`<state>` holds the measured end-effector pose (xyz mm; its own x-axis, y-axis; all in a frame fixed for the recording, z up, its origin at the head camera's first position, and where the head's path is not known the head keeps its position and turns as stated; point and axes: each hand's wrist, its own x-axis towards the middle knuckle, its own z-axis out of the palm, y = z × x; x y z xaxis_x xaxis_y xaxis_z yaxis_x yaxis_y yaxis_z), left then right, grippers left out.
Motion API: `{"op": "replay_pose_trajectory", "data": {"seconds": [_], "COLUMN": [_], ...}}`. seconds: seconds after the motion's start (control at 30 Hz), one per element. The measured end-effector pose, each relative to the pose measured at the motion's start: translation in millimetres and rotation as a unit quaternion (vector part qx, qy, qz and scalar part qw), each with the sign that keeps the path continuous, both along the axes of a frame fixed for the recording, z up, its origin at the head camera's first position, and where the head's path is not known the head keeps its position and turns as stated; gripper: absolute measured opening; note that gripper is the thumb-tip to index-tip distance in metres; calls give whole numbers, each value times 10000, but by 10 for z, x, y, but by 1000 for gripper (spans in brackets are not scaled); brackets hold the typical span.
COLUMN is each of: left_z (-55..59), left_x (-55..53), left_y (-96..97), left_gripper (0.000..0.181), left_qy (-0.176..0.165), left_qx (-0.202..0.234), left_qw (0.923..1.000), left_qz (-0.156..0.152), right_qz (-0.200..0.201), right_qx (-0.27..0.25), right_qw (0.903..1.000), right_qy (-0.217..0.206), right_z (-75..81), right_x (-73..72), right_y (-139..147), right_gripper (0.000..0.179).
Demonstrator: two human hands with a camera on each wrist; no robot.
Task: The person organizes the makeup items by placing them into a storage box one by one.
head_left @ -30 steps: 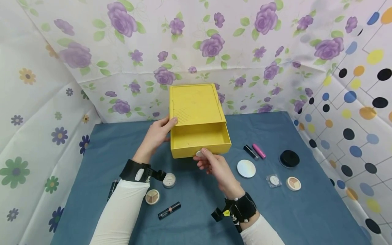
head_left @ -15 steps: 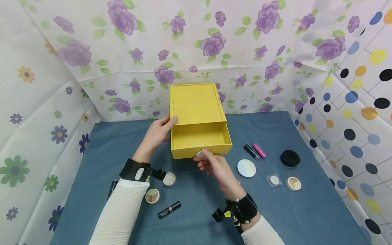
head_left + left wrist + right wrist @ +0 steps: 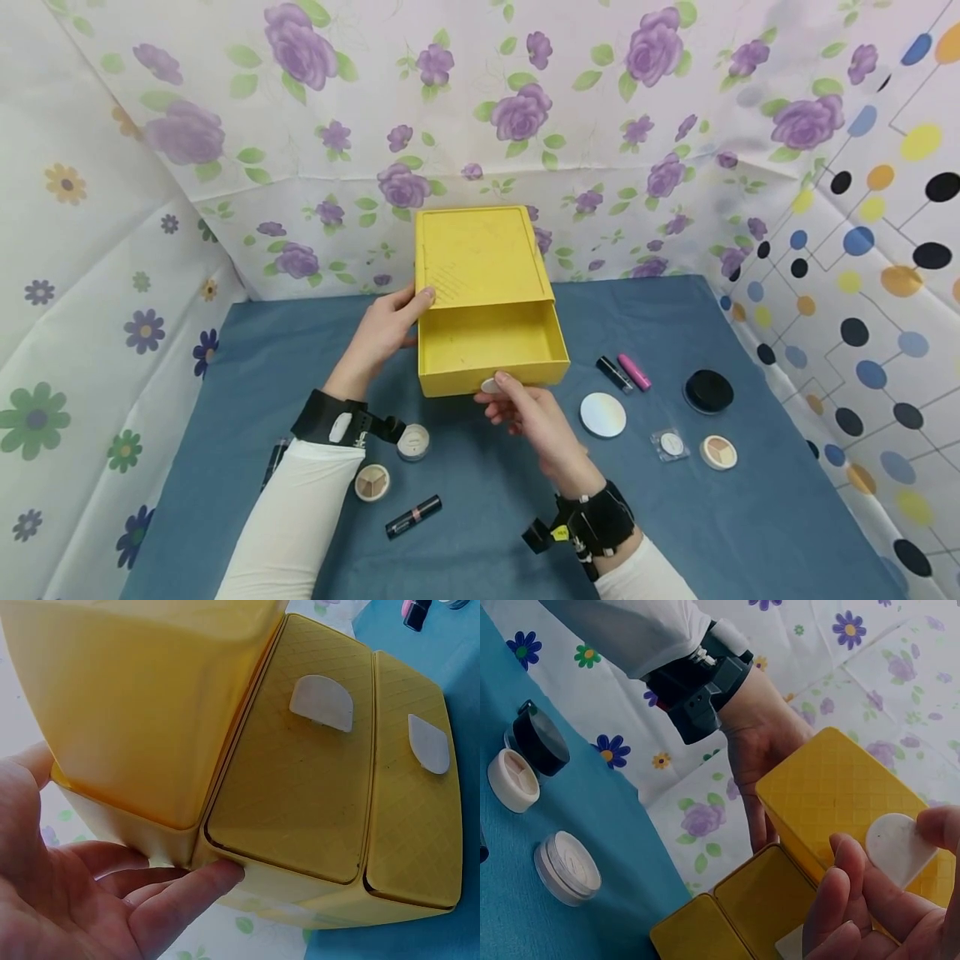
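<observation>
A yellow drawer cabinet (image 3: 483, 254) stands at the back of the blue cloth, against the flowered backdrop. Its top drawer (image 3: 450, 382) is pulled out and its visible inside holds nothing. My left hand (image 3: 378, 333) holds the cabinet's left side, thumb on the top near the front corner and fingers against the side wall. With thumb and fingers, my right hand (image 3: 536, 421) pinches the white drawer handle (image 3: 898, 846). In the left wrist view, two lower drawers with white tabs (image 3: 322, 703) are closed below the pulled-out one.
On the right lie a black tube (image 3: 614, 375), a pink tube (image 3: 634, 372), a round white compact (image 3: 603, 415), a black compact (image 3: 708, 392), a small clear case (image 3: 670, 444) and a three-tone palette (image 3: 719, 452). Nearer left are another palette (image 3: 372, 482), a powder jar (image 3: 413, 442) and a lipstick-like tube (image 3: 413, 517).
The top drawer has come slightly further out toward me, with my right hand moving along on its handle. My left hand stays in place on the cabinet.
</observation>
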<state>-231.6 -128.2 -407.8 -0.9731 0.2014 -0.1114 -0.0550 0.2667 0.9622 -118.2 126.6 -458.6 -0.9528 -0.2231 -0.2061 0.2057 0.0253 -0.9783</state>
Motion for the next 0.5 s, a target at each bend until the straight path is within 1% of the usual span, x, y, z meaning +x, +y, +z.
{"op": "replay_pose_trajectory", "data": {"seconds": [0.27,0.5], "left_z": [7,-15], "left_x": [-1,2], "left_y": [5,-8], "left_gripper": [78,77], "left_qy": [40,61], "left_qx": [-5,2], "left_qw": [10000,10000], "left_qz": [-4,-48], "right_qz": [16,52], "right_qx": [49,107], "right_qw": [10000,9999], "right_qy": [19,21], "right_z": [-2,1], "right_x": [35,63], "right_y": [15,18], "right_gripper": [59,60]}}
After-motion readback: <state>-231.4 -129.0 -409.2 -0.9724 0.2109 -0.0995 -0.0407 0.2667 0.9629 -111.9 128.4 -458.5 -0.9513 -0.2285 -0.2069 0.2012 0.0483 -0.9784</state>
